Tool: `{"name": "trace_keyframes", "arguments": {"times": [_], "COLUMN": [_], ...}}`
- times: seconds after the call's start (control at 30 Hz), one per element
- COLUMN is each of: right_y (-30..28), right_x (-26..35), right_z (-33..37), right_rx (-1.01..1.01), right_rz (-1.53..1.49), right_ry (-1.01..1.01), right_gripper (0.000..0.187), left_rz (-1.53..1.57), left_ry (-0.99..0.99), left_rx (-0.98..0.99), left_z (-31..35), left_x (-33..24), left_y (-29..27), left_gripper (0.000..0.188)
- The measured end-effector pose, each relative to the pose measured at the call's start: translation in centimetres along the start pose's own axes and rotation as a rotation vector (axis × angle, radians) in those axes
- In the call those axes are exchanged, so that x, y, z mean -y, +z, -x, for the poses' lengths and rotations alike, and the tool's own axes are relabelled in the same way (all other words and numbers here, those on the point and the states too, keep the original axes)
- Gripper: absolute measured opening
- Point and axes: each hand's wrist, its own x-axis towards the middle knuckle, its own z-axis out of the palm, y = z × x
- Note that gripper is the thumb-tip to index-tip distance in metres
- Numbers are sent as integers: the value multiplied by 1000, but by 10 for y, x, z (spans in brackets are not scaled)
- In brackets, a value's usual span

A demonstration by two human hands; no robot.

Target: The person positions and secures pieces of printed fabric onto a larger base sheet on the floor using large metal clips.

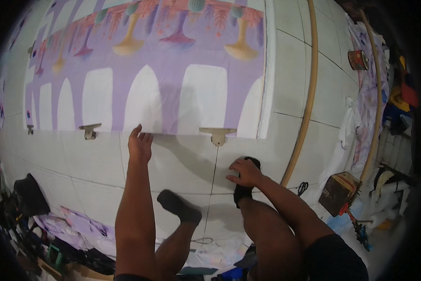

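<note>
A purple printed sheet [170, 100] with white arch shapes and coloured vase-like figures lies on a flat white-edged board. My left hand [140, 145] is at its near edge, thumb over the sheet and the other fingers partly hidden at or under the edge. To the right, a wide metal clip [218, 135] grips that edge. Another metal clip [89, 130] sits left of my hand, and a smaller clip [30, 129] is near the left corner. My right hand [244, 172] is over my black-socked right foot [242, 193], fingers apart, holding nothing.
White floor tiles [248, 225] surround the board. A long tan pole [309, 93] lies to its right, with black scissors [303, 188] near its lower end. Further right are a red tin [358, 60] and a worn square container [340, 193]. A black bucket [31, 194] lies at left.
</note>
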Motion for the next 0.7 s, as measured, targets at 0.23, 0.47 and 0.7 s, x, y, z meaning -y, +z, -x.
{"name": "trace_keyframes", "arguments": {"times": [0.23,0.47,0.7], "right_y": [-67,-222,-83], "right_x": [69,247,272], "right_z": [49,106,142], "right_rx": [148,160,376], "right_rz": [-66,-412,-1014], "right_ry": [353,209,706], "right_gripper": [36,30,38], "left_rz": [-80,209,159], "left_ry": [-73,56,1], "left_rx": [-193,-460,-551], "left_z": [-35,-37,-33], "left_x": [5,16,19], "left_y": [-21,34,44], "left_gripper": [55,42,46]}}
